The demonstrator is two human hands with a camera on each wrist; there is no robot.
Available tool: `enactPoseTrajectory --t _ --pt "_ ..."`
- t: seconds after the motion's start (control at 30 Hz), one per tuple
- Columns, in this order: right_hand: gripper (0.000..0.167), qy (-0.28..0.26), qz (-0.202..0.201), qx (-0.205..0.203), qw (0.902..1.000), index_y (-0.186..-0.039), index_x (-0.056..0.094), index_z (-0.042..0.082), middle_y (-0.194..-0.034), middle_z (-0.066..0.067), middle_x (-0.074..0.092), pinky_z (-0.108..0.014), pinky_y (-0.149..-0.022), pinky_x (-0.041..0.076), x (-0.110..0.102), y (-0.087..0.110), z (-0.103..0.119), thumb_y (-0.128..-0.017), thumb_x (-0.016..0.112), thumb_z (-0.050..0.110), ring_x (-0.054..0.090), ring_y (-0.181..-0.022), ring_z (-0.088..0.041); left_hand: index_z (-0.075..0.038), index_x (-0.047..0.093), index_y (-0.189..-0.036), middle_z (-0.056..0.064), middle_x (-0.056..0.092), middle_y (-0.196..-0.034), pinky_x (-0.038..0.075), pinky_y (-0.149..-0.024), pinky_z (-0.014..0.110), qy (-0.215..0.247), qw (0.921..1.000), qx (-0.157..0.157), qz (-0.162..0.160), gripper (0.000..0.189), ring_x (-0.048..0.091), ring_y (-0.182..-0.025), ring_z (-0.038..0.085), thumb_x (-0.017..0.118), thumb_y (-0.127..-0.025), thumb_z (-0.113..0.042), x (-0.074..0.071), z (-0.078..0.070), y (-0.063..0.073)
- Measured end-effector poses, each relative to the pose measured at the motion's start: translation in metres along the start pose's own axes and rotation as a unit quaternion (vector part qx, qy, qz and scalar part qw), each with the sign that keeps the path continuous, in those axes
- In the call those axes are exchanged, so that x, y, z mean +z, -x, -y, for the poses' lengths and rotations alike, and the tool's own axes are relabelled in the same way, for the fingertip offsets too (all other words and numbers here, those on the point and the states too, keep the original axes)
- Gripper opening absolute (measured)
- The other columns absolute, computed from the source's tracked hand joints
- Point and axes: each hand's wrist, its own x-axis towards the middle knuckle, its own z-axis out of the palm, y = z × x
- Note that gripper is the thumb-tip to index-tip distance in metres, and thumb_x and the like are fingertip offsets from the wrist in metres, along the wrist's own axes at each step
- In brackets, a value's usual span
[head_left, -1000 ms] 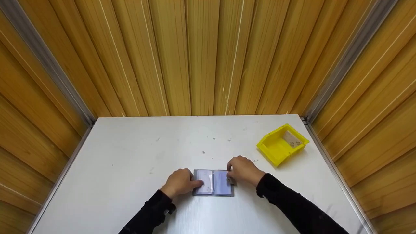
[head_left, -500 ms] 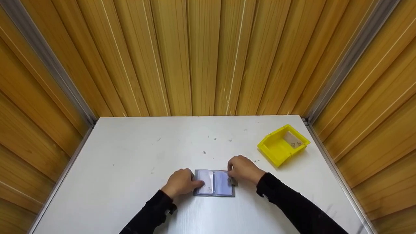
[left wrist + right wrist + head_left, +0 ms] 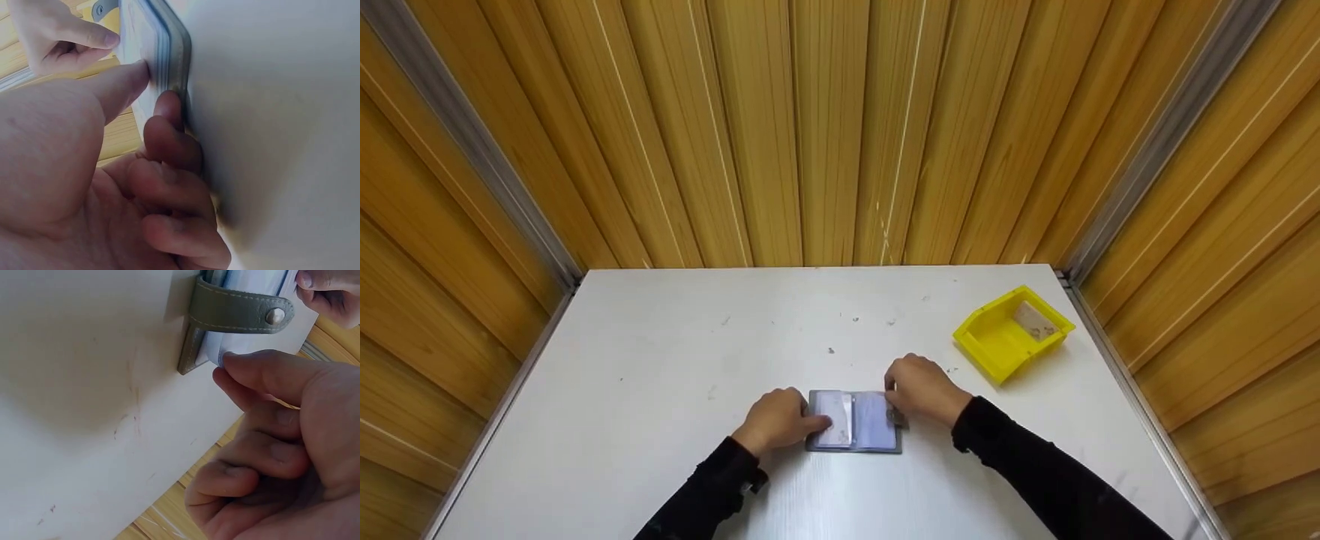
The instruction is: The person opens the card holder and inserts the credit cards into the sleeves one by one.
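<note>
An open card holder [image 3: 876, 424] with a grey cover and clear plastic sleeves lies on the white table. My left hand [image 3: 776, 420] grips its left side, thumb on the sleeves; in the left wrist view the index fingertip meets the cover edge [image 3: 183, 67] and the other fingers are curled. At the upper right corner, my right hand [image 3: 924, 386] pinches a clear sleeve [image 3: 215, 349] between thumb and index finger. A grey-green strap [image 3: 236, 310] with a metal snap [image 3: 275, 316] crosses the holder's right edge in the right wrist view. A pale insert [image 3: 834, 420] shows in the left sleeve.
On the right of the table [image 3: 660, 360] stands a yellow bin [image 3: 1001, 343], with a beige patch [image 3: 1035, 321] inside against its far wall. Wood-look panels [image 3: 825, 135] rise behind the table and on both sides. Small dark marks dot the tabletop.
My right hand has shifted very slightly upward at the sleeve corner. The left hand and the card holder stay in nearly the same place.
</note>
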Motion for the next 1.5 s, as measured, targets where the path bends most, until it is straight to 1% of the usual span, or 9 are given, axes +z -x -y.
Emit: enactPoseTrajectory --t 0.13,0.3,0.53,0.73,0.93,1.03,1.1,1.3,1.5 --pt "0.009 0.022 -0.002 -0.008 0.9997 -0.085 0.085 0.006 -0.087 -0.007 0.076 -0.047 -0.086 0.056 -0.003 0.000 0.003 -0.092 0.081 0.009 0.061 -0.085 -0.023 -0.022 0.043 -0.056 -0.010 0.035 -0.053 0.028 -0.052 0.030 -0.001 1.0000 -0.001 0.000 0.060 0.037 -0.053 0.011 0.084 -0.094 -0.045 0.000 0.000 0.000" --pt "0.010 0.032 0.002 -0.009 0.9994 -0.085 0.084 0.006 -0.083 -0.006 0.072 -0.045 -0.082 0.055 -0.004 0.000 0.006 -0.094 0.082 0.011 0.059 -0.083 -0.021 -0.022 0.044 -0.056 -0.010 0.035 -0.053 0.028 -0.052 0.030 -0.001 1.0000 -0.003 -0.002 0.060 0.038 -0.053 0.012 0.084 -0.093 -0.046 0.001 0.001 -0.001" --pt "0.014 0.023 0.028 -0.013 0.9993 -0.086 0.080 0.008 -0.081 -0.004 0.067 -0.041 -0.079 0.050 -0.004 -0.001 0.005 -0.097 0.079 0.017 0.056 -0.082 -0.021 -0.022 0.045 -0.056 -0.011 0.037 -0.053 0.029 -0.051 0.030 -0.007 1.0000 -0.001 -0.005 0.059 0.039 -0.052 0.012 0.085 -0.093 -0.046 0.003 0.002 -0.003" --pt "0.015 0.019 0.021 -0.042 0.9987 -0.086 0.081 0.007 -0.081 -0.003 0.068 -0.040 -0.078 0.049 -0.003 -0.001 0.004 -0.097 0.076 0.017 0.055 -0.083 -0.019 -0.021 0.048 -0.055 -0.011 0.038 -0.052 0.030 -0.052 0.029 -0.005 1.0000 0.004 0.003 0.058 0.039 -0.054 0.011 0.084 -0.093 -0.045 0.002 0.001 -0.002" --pt "0.017 -0.004 0.033 -0.027 0.9991 -0.089 0.081 0.009 -0.083 -0.001 0.067 -0.041 -0.082 0.050 -0.003 -0.004 0.006 -0.100 0.074 0.021 0.056 -0.088 -0.019 -0.021 0.048 -0.055 -0.011 0.038 -0.053 0.029 -0.051 0.030 -0.004 1.0000 0.004 0.003 0.057 0.039 -0.053 0.012 0.084 -0.092 -0.044 0.001 0.002 -0.002" --pt "0.017 -0.015 0.036 -0.025 0.9989 -0.089 0.080 0.011 -0.084 0.000 0.068 -0.040 -0.083 0.050 -0.005 -0.004 0.009 -0.100 0.075 0.023 0.056 -0.089 -0.019 -0.021 0.048 -0.056 -0.011 0.039 -0.053 0.030 -0.051 0.030 -0.003 1.0000 0.004 0.003 0.057 0.039 -0.053 0.012 0.084 -0.092 -0.044 0.002 0.002 -0.002" --pt "0.017 -0.030 0.038 -0.024 0.9985 -0.088 0.080 0.012 -0.084 -0.001 0.069 -0.039 -0.081 0.050 -0.007 -0.005 0.011 -0.100 0.075 0.023 0.058 -0.089 -0.020 -0.021 0.048 -0.056 -0.011 0.040 -0.053 0.030 -0.051 0.030 -0.004 1.0000 0.003 0.003 0.056 0.040 -0.053 0.012 0.084 -0.093 -0.044 0.002 0.002 -0.003" --pt "0.017 -0.079 0.046 -0.002 0.9959 -0.091 0.082 0.013 -0.087 -0.001 0.068 -0.034 -0.073 0.049 -0.009 -0.008 0.013 -0.101 0.075 0.025 0.059 -0.085 -0.019 -0.020 0.050 -0.058 -0.009 0.041 -0.055 0.030 -0.052 0.030 -0.007 1.0000 0.001 0.001 0.055 0.040 -0.054 0.012 0.084 -0.093 -0.045 0.003 0.001 -0.004" --pt "0.018 -0.138 0.040 0.004 0.9896 -0.093 0.083 0.011 -0.084 0.000 0.072 -0.027 -0.063 0.050 -0.007 -0.011 0.012 -0.101 0.072 0.023 0.061 -0.071 -0.012 -0.019 0.052 -0.060 -0.008 0.042 -0.056 0.030 -0.052 0.031 -0.012 0.9999 -0.001 -0.001 0.053 0.041 -0.054 0.013 0.084 -0.093 -0.046 0.003 0.001 -0.003"
